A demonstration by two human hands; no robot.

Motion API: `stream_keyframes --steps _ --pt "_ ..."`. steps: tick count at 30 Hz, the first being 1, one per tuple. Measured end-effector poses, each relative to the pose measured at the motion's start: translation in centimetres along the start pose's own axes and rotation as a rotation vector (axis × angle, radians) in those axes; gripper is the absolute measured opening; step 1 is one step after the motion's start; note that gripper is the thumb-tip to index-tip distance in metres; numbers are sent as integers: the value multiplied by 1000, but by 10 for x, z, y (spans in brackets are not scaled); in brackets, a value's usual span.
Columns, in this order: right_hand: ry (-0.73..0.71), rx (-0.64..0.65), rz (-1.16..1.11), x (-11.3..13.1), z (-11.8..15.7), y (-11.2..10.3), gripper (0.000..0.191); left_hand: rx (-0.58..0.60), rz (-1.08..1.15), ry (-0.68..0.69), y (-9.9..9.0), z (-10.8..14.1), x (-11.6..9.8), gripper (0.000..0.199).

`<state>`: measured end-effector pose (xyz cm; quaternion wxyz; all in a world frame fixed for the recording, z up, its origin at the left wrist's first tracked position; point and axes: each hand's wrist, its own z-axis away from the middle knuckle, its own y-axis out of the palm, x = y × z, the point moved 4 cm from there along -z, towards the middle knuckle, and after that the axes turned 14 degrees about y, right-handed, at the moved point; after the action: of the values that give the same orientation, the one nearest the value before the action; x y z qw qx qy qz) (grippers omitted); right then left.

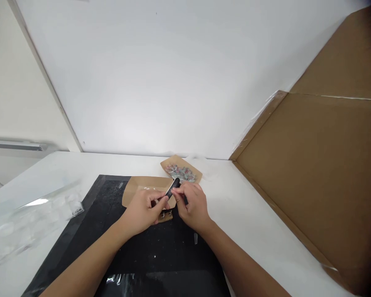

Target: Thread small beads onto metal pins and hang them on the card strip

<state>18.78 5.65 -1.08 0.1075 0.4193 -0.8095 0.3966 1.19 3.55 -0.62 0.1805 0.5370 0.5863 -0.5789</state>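
Note:
A slim black piece with a rounded end and a pale edge (173, 187) slants between my two hands; its exact kind I cannot make out. Its lower end is pinched by my left hand (144, 210), thumb on top. The fingertips of my right hand (191, 204) are closed on its upper part from the right. Just below my left fingers lies a small brown card (165, 219) with shiny metal bits on it, partly covered. Behind my hands a brown paper tray (131, 189) holds small white pieces.
A second paper tray (199, 174) with small colourful wrapped pieces stands behind. Under my hands spreads a black mat (160, 251) with a small clear piece (196, 238) on it. Clear plastic packaging (34, 227) lies left. A large cardboard sheet (315, 165) leans at right.

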Motion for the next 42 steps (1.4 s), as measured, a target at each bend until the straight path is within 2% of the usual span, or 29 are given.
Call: stream_keyframes --steps 3,8,13,18,23,28,33,38,42 --pt "38 -60 11 -1 -1 -4 18 2 6 -10 1 1 -1 42" --pt "-21 32 0 5 2 2 18 5 8 -15 2 2 -1 43" --pt "62 -82 4 -4 -1 -3 16 3 0 -4 3 1 -4 40" --pt "-64 58 -40 3 1 1 13 -27 -14 36 5 0 -4 41" --pt "33 -21 20 0 -2 -2 20 -25 -8 43 5 0 -2 38" --pt "-42 83 5 3 -3 -2 19 -28 -55 74 4 -1 -3 38" --pt "-20 -49 46 1 -3 -7 19 -29 -72 82 3 -1 -5 38" --pt "-78 84 10 0 -3 -3 22 -31 -65 100 2 -1 -7 36" --pt "-46 -59 49 0 -3 -8 24 -33 -15 67 2 -1 -8 35"
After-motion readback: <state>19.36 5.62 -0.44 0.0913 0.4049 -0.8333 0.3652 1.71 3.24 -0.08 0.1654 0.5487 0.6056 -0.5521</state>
